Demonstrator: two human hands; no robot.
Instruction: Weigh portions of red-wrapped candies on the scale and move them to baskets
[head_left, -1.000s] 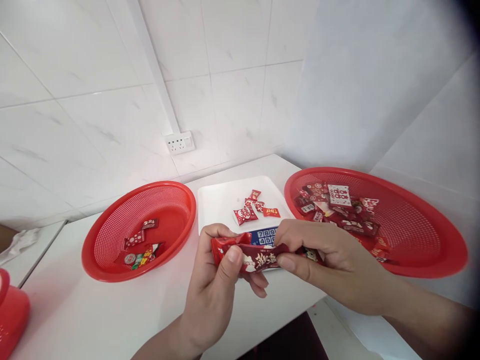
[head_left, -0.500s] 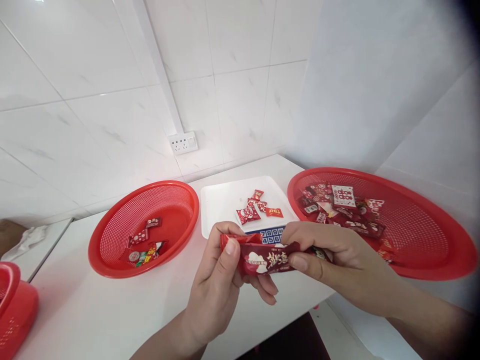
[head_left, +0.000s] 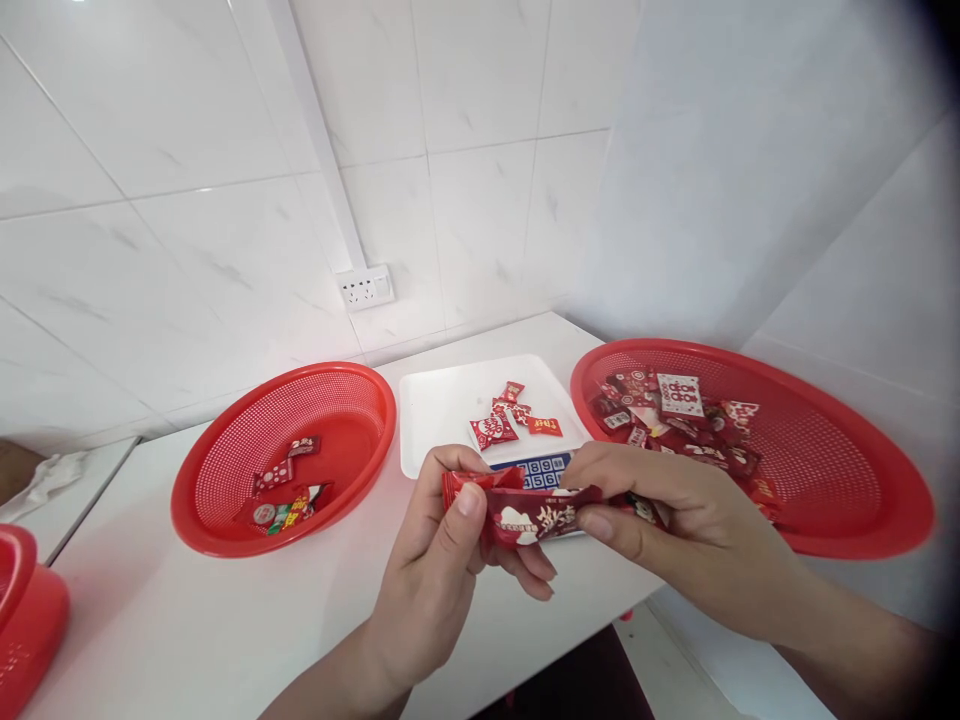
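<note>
Keypad (head_left: pixel 546 470) partly hidden behind dark red packet (head_left: pixel 536 517), leftmost basket (head_left: pixel 36 622) cut off

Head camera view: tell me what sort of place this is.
Probably a small indoor work corner, perhaps in a shop or packing room: a white table bears a number-keyed device, likely a scale, between two red baskets of wrapped sweets.

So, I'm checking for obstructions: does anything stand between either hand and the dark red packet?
Nothing visible: the left hand and right hand both touch the dark red packet. The left also holds a brighter red packet.
</note>
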